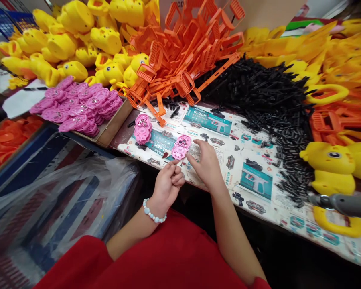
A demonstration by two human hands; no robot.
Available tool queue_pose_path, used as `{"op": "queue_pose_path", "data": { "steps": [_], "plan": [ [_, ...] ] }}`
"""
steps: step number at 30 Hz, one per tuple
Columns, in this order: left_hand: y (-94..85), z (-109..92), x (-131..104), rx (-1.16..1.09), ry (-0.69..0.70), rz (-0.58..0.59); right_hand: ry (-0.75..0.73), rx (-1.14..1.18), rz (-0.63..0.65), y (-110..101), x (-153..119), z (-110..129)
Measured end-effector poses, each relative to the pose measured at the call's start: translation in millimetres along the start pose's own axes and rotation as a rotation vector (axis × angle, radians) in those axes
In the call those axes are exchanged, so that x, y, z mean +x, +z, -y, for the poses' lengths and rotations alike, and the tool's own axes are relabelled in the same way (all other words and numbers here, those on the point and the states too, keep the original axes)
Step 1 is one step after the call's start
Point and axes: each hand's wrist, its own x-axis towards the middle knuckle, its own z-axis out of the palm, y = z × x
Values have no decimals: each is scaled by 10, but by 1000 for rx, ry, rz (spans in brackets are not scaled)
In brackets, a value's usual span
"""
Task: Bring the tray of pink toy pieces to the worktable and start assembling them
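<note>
A pink plastic part (181,147) with an openwork upper half lies flat on the printed cardboard in front of me. My left hand (169,182), with a beaded bracelet at its wrist, is closed at the part's lower edge. Its thumb and index finger are pinched together, and whatever may be between them is too small to make out. On the part's right side is my right hand (207,162), open, with thumb and fingers apart and the thumb tip close to the edge. A short stack of similar pink parts (142,129) sits to the left.
A cardboard tray (116,124) of pink parts stands at left. Behind are heaped yellow duck-shaped shells (106,40), orange frames (183,52) and small black pieces (252,86). A grey tool (345,204) juts in at right, near a yellow duck shell (331,160).
</note>
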Motion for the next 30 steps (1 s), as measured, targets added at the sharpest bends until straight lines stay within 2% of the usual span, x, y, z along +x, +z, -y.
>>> {"op": "queue_pose_path", "data": {
  "steps": [3,10,17,20,25,30],
  "plan": [
    [-30,-46,1,-14,26,-30,-31,33,-13,27,51,9],
    [-76,-127,72,-57,28,-86,73,113,-10,-15,-35,-46],
    [-82,-173,98,-61,18,-58,-13,63,4,39,-30,17],
    [-88,-167,99,-55,18,-64,4,41,-27,125,-60,72],
    [-127,-173,129,-61,112,-112,165,-110,-111,382,-74,223],
    [-216,-312,155,-77,168,-92,220,-203,-139,637,-41,337]
  ]
}}
